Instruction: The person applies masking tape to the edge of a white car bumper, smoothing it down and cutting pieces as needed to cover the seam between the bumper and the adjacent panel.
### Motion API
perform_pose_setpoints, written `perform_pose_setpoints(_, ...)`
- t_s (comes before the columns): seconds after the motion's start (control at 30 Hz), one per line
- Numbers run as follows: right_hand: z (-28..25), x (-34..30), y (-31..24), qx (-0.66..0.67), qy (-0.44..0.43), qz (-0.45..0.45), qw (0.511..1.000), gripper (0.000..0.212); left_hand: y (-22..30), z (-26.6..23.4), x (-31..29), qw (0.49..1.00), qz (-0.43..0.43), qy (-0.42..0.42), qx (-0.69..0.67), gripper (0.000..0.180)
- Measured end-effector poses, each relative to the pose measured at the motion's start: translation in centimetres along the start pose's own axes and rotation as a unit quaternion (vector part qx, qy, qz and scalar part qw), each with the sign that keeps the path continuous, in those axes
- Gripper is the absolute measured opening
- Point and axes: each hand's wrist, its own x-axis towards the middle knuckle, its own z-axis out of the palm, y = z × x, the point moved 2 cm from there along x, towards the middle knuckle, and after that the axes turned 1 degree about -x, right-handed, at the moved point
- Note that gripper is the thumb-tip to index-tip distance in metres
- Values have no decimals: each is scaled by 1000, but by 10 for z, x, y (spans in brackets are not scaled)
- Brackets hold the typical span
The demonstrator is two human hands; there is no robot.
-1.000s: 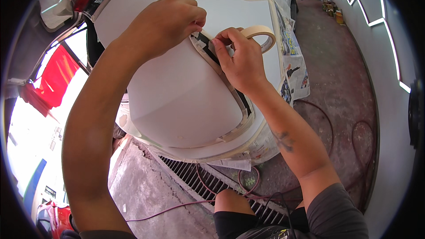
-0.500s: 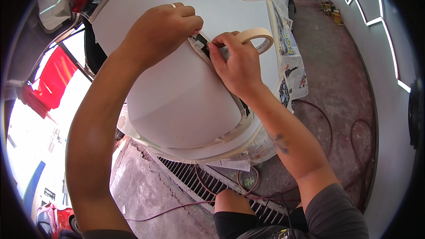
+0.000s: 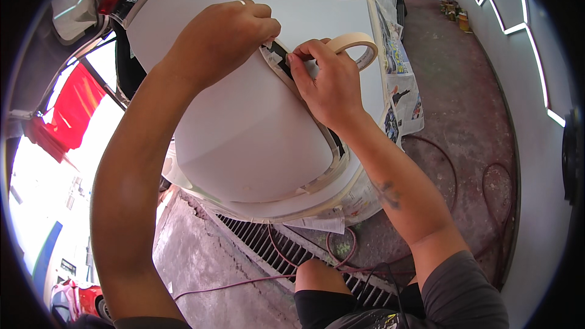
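A white car panel (image 3: 250,128) fills the middle, with a dark gap (image 3: 281,56) running along a raised section edged in masking tape. Over the upper end of this gap, my left hand (image 3: 228,33) is closed in a pinch, a pale strip of masking tape showing under its partly hidden fingertips. Just to its right, my right hand (image 3: 329,82) is closed, thumb and forefinger pressed together beside the gap. The roll of cream masking tape (image 3: 359,39) stands out from behind its fingers, tilted on edge above the panel.
Newspaper sheets (image 3: 399,79) cover the panel's right side. A maroon hose (image 3: 454,176) loops over the concrete floor, crossing a metal drain grate (image 3: 262,244). A grey wall with light strips (image 3: 527,42) stands at right; a red cloth (image 3: 79,109) hangs at left.
My right hand has shifted slightly up and right with the tape roll. My left hand has risen very slightly and stays pinched at the gap.
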Motion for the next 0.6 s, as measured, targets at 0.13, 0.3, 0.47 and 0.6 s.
perform_pose_setpoints(0.13, 3, -1, 2, -8, 33, -31, 999, 11, 1, -1, 0, 1000, -5, -2, -3, 8)
perform_pose_setpoints(0.3, 5, 0, 2, -8, 39, -37, 999, 11, 0, -1, 0, 1000, -2, -13, 8, 7)
perform_pose_setpoints(0.47, 6, -3, 1, -2, 50, -35, 998, 9, 1, -5, -5, 1000, -16, -19, -1, 8)
perform_pose_setpoints(0.6, 7, -4, 1, 20, 62, -45, 997, 11, 3, -9, -6, 999, -23, -19, -12, 10)
